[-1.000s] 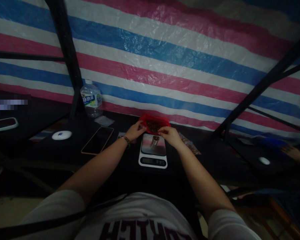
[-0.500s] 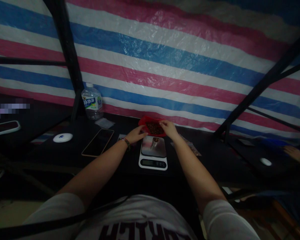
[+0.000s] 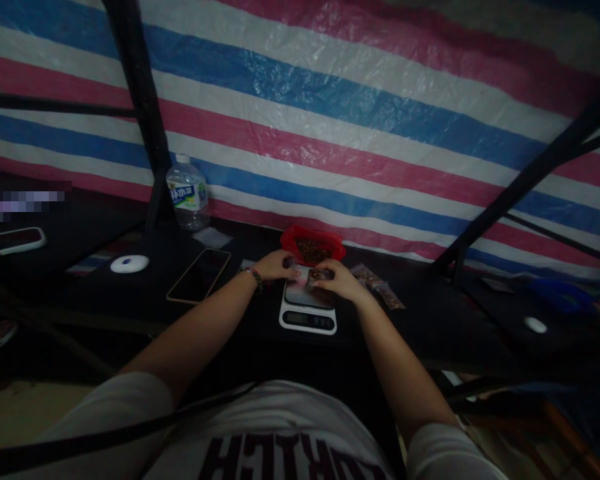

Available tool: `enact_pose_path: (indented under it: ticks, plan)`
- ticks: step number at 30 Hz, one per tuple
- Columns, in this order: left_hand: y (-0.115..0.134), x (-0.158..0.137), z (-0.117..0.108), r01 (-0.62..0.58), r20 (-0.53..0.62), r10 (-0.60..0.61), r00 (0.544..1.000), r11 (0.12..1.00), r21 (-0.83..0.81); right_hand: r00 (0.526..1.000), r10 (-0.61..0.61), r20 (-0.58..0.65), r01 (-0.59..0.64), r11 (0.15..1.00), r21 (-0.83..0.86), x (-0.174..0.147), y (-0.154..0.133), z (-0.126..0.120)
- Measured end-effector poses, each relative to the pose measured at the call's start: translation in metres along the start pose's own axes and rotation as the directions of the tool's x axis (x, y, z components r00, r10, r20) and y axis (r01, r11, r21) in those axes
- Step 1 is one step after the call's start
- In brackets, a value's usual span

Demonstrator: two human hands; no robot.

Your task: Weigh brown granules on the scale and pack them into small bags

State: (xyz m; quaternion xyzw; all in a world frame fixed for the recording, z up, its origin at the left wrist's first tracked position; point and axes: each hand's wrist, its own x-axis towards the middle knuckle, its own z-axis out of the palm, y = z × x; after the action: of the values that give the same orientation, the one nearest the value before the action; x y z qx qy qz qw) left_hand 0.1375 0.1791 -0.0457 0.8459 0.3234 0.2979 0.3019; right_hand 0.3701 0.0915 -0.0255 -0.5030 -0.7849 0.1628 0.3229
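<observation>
A white digital scale [image 3: 307, 319] lies on the dark table [image 3: 420, 333] in front of me. Just behind it is a red bag [image 3: 330, 239], open, with brown bits inside. Both my hands are over the scale's plate. My right hand [image 3: 341, 283] grips a small container of brown bits [image 3: 320, 274] from the right. My left hand [image 3: 274, 265], with a bead bracelet on its wrist, has its fingertips on the container's left end [image 3: 294, 264]. The light is dim, so what the container is made of is unclear.
A water bottle [image 3: 187, 195] stands at the back left by a black post [image 3: 135, 107]. A phone [image 3: 199, 275] and a white disc [image 3: 129, 264] lie left of the scale, and small filled packets [image 3: 379, 284] lie to its right. A striped tarp [image 3: 360, 113] hangs behind the table.
My right hand drew back from the red bag to the scale plate. The small container that stood on the plate is now between both hands. My left hand shifted slightly right.
</observation>
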Motion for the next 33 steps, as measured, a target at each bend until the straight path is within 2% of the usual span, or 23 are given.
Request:
enact_pose_path:
  ticks: [5, 9, 12, 14, 18, 21, 30, 33]
  plan:
    - [-0.002, 0.001, -0.004, -0.037, -0.051, 0.039, 0.998, 0.999, 0.033, 0.996, 0.082, -0.047, -0.067, 0.963, 0.262, 0.012, 0.004, 0.003]
    - [0.0, 0.001, -0.006, -0.101, -0.096, 0.104, 0.99, 0.994, 0.032, 0.989, 0.116, -0.087, -0.078, 0.933, 0.351, 0.028, 0.002, 0.007]
    - [0.002, 0.001, -0.005, -0.115, -0.122, 0.117, 0.986, 0.993, 0.026, 0.992, 0.095, -0.082, -0.055, 0.916, 0.398, 0.042, -0.002, 0.011]
    - [0.003, 0.001, -0.003, -0.118, -0.142, 0.119, 0.983, 0.993, 0.02, 0.995, 0.063, -0.074, -0.031, 0.929, 0.368, 0.049, -0.006, 0.012]
    - [0.005, 0.001, -0.002, -0.131, -0.184, 0.124, 0.975, 0.991, -0.026, 0.999, -0.024, -0.049, 0.032, 0.985, 0.168, 0.061, -0.015, 0.009]
    - [0.007, 0.0, -0.001, -0.12, -0.211, 0.102, 0.972, 0.99, -0.073, 0.996, -0.086, -0.028, 0.087, 0.993, 0.073, 0.067, -0.025, 0.003]
    - [0.0, 0.004, 0.006, -0.159, -0.269, 0.07, 0.961, 0.931, -0.327, 0.987, -0.155, 0.039, 0.141, 0.959, 0.245, 0.074, -0.039, -0.004]
    - [-0.001, 0.005, 0.006, -0.141, -0.292, 0.042, 0.956, 0.934, -0.328, 0.99, -0.141, 0.026, 0.134, 0.976, 0.173, 0.072, -0.038, -0.009]
